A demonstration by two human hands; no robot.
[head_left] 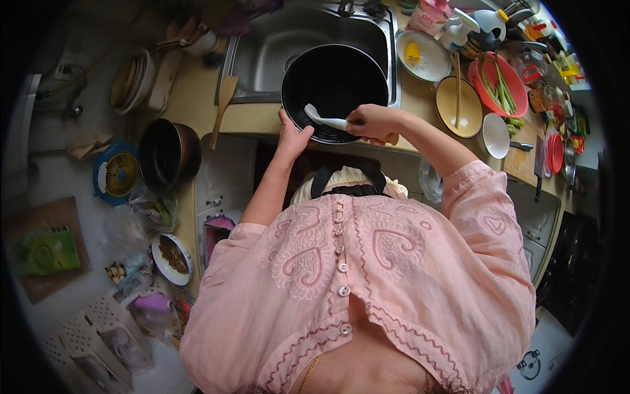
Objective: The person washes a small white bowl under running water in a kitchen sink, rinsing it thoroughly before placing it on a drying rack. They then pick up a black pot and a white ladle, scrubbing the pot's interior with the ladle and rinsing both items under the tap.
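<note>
A large round black pot is tilted over the front edge of the steel sink, its dark inside facing up. My left hand grips its near-left rim, thumb over the edge. In my right hand is a white-handled brush, fingers closed round it at the pot's near-right rim. The brush head lies inside the pot near the left wall. A tan knob-like end shows beyond my right fingers; I cannot tell whether it belongs to the brush or the pot.
A wooden spatula lies left of the sink, beyond it a dark pot. On the right stand a white bowl, a yellow bowl with a stick, a red basin with green stalks, a small white bowl and a knife.
</note>
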